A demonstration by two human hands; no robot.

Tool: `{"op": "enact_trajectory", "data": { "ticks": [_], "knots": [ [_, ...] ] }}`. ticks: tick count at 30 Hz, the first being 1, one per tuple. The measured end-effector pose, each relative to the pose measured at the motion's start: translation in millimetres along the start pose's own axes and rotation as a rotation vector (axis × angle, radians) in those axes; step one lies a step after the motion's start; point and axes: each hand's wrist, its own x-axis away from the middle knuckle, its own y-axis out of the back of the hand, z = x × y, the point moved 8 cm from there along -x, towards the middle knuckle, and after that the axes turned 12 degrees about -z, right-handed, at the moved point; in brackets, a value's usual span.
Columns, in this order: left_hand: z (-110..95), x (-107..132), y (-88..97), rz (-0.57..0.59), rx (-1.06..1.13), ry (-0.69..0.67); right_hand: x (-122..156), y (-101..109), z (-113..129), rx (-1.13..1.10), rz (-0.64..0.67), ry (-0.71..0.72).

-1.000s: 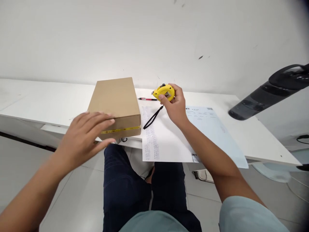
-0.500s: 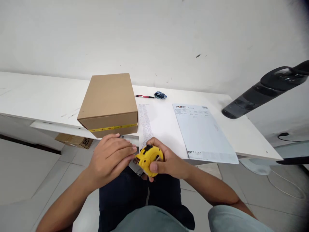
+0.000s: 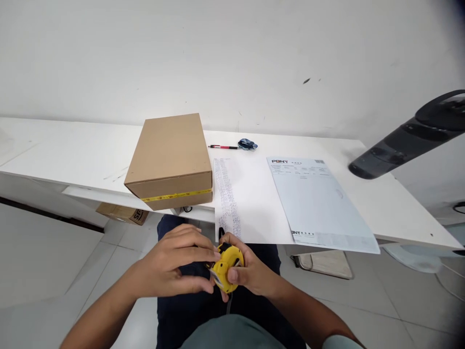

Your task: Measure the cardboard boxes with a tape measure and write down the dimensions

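Note:
A yellow tape measure (image 3: 225, 265) is held over my lap, in front of the table's edge. My right hand (image 3: 250, 271) is wrapped round its body. My left hand (image 3: 174, 265) is closed beside it, fingertips pinching at the tape's front end. A brown cardboard box (image 3: 170, 160) with a yellow strip across its near side sits on the white table (image 3: 72, 155), beyond both hands.
Two sheets of paper (image 3: 254, 198) (image 3: 316, 198) lie right of the box and overhang the table's front edge. A red pen (image 3: 221, 147) and a small dark object (image 3: 247, 144) lie near the wall. A dark device (image 3: 410, 140) juts in at right. Another box (image 3: 121, 213) sits under the table.
My right hand carried the tape measure from the table's back down to my lap. My left hand left the box and closed on the tape's end.

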Motion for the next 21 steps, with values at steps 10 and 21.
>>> {"op": "enact_trajectory", "data": {
  "ticks": [10,21],
  "knots": [
    [11.4,6.4,-5.3,0.052,-0.031,0.045,1.5,0.3,-9.2,-0.026,0.083,0.006],
    [15.5,4.0,-9.2,0.094,-0.073,0.046,1.0,3.9,-7.1,-0.039,0.078,0.029]
  ]
}}
